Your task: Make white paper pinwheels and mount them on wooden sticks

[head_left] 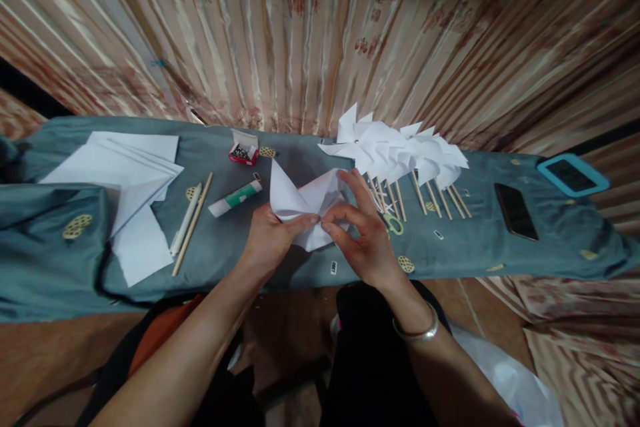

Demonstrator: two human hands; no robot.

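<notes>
A white paper pinwheel (295,197), its corners folded in toward the middle, is held up over the table between both hands. My left hand (273,230) grips its left and lower side, the thumb pressed near the centre. My right hand (363,233) pinches at the centre with thumb and index finger; whether a small pin is between them I cannot tell. Just left of the paper lies a glue stick (235,198) with a green label. Behind it stands an open red box (243,150) of small metal pins.
Finished paper pinwheels on sticks (395,150) lie in a row at the back right, near green-handled scissors (395,224). White paper sheets (137,167), a pen (186,220) and a wooden stick (193,223) lie left. A phone (516,211) and a blue-framed tablet (573,175) lie right.
</notes>
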